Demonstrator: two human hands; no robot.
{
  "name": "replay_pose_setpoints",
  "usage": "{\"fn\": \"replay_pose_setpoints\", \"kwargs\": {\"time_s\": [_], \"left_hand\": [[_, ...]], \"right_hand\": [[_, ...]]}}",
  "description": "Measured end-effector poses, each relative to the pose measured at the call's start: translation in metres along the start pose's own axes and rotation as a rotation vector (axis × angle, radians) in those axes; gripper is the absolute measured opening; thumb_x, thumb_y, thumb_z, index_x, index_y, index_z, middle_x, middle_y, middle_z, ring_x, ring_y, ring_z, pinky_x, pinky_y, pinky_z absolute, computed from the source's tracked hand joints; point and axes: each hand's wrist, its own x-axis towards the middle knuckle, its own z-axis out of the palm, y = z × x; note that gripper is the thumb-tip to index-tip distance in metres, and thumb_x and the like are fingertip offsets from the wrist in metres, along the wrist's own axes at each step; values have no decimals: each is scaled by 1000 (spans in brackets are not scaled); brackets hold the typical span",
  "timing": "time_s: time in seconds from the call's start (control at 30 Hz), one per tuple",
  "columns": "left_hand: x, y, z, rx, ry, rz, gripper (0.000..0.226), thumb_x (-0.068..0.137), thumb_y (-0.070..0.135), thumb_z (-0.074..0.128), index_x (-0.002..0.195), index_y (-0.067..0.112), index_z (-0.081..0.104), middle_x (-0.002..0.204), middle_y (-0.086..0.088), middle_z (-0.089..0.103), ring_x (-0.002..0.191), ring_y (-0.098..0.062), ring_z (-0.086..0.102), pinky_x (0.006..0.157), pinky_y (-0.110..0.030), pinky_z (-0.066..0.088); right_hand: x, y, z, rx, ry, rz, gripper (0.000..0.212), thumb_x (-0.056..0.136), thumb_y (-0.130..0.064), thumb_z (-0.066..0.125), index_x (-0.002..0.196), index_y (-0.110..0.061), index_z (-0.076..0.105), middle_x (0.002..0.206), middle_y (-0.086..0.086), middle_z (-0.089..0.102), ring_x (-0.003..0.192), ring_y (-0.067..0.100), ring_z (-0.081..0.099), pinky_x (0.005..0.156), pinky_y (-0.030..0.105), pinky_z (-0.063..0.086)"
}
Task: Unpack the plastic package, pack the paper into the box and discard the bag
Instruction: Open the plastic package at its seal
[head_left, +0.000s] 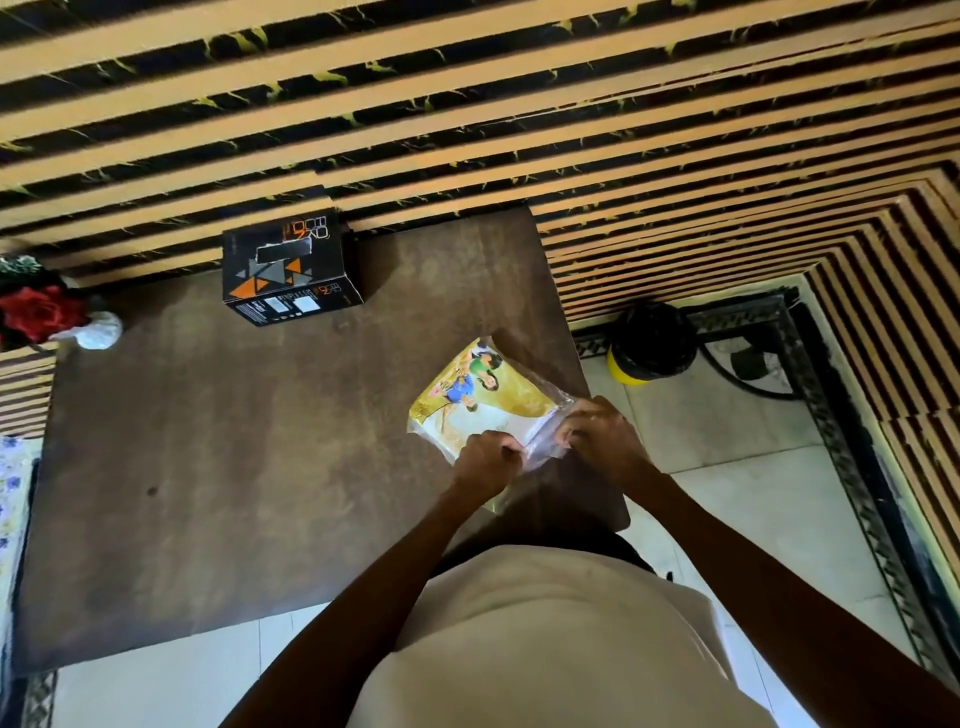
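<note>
A clear plastic package (485, 400) with yellow printed paper inside is held just above the right side of the brown table (234, 467). My left hand (485, 460) pinches its near edge on the left. My right hand (597, 434) grips the same near edge on the right, where the clear plastic bunches up. The black box (288, 267) with orange triangles stands closed at the table's far edge, well to the left of both hands.
A yellow bin lined with a black bag (652, 343) stands on the tiled floor right of the table. Red flowers (36, 312) and a white object (98, 332) sit at the table's far left corner. A striped wall runs behind.
</note>
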Motion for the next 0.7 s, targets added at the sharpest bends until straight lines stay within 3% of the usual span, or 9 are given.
{"fn": "replay_pose_setpoints", "kwargs": {"time_s": [0.03, 0.07, 0.17, 0.23, 0.33, 0.4, 0.53, 0.63, 0.7], "left_hand": [[0, -1, -1, -31, 37, -22, 22, 89, 19, 62, 101, 5, 73, 106, -11, 74, 96, -25, 68, 80, -25, 47], [1, -1, -3, -58, 84, -48, 22, 88, 19, 62, 101, 4, 73, 106, -11, 74, 97, -26, 68, 83, -28, 48], [1, -5, -6, -128, 214, -47, 18, 85, 21, 65, 93, 6, 72, 97, -12, 75, 90, -27, 69, 81, -34, 53], [-1, -6, -9, -164, 238, -11, 15, 83, 22, 66, 89, 9, 70, 91, -9, 76, 83, -24, 70, 79, -37, 57], [-8, -3, -10, -204, 242, 58, 9, 82, 21, 64, 84, 12, 68, 87, -3, 75, 77, -18, 69, 76, -37, 58], [-13, 1, -9, -234, 274, 85, 9, 82, 21, 65, 84, 12, 67, 85, -3, 75, 77, -16, 69, 75, -35, 57], [-21, 8, -7, -294, 338, 125, 7, 84, 18, 66, 85, 11, 66, 79, 0, 71, 69, -11, 65, 69, -27, 55], [-25, 11, -10, -330, 340, 179, 3, 86, 13, 66, 85, 12, 65, 76, 5, 67, 65, -3, 62, 62, -16, 50], [-27, 10, -13, -377, 331, 199, 4, 87, 13, 66, 86, 10, 65, 75, 5, 67, 64, -2, 62, 60, -10, 48]], "right_hand": [[-3, 1, -2, -89, -8, 179, 22, 99, -19, 47, 91, -16, 67, 90, 1, 76, 87, 16, 71, 76, 26, 58], [-7, 3, -3, -147, -50, 171, 15, 94, -14, 56, 92, -14, 70, 96, 2, 74, 94, 17, 67, 82, 27, 56], [-21, 24, -12, -39, -336, -199, 14, 82, -14, 72, 95, -9, 74, 109, 14, 68, 106, 28, 61, 95, 39, 53], [-23, 20, -20, -165, -302, -218, 16, 74, -13, 77, 91, -12, 76, 106, 13, 68, 106, 31, 60, 92, 38, 52], [-28, -2, -22, 85, -140, -296, 10, 67, -8, 78, 77, -13, 78, 89, 11, 74, 88, 31, 69, 81, 36, 58], [-29, -16, -21, 428, -74, -68, 13, 80, -14, 69, 87, -8, 79, 88, 6, 75, 83, 21, 71, 80, 23, 56], [-26, -30, -3, 1124, -493, 634, 35, 86, -1, 60, 120, 7, 59, 107, 13, 65, 93, 23, 65, 84, 31, 57], [-15, -42, 5, 1318, -458, 903, 36, 90, -8, 63, 123, -4, 49, 107, 13, 62, 94, 23, 61, 91, 38, 55], [-13, -49, 12, 1350, -431, 999, 34, 88, -18, 68, 118, -11, 51, 96, 9, 64, 86, 21, 64, 85, 39, 55]]}}
